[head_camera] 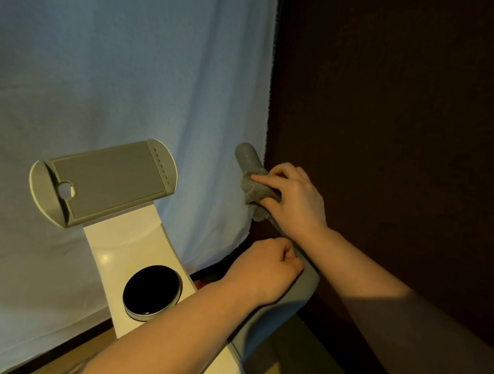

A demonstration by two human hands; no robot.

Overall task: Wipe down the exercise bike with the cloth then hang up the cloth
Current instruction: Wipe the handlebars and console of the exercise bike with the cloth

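Note:
The exercise bike has a white column (138,251), a grey tablet holder (103,181) on top and a round black knob (152,291). Its grey right handlebar (247,156) rises toward the upper right. My right hand (293,200) grips a grey cloth (257,192) wrapped around that handlebar just below its rounded tip. Lower on the same bar, my left hand (271,265) is curled around the grip, my forearm crossing in front of the column.
A pale blue sheet (115,66) hangs behind the bike on the left. A dark brown wall or curtain (400,111) fills the right side, close to the handlebar tip. Wooden floor (281,373) shows below.

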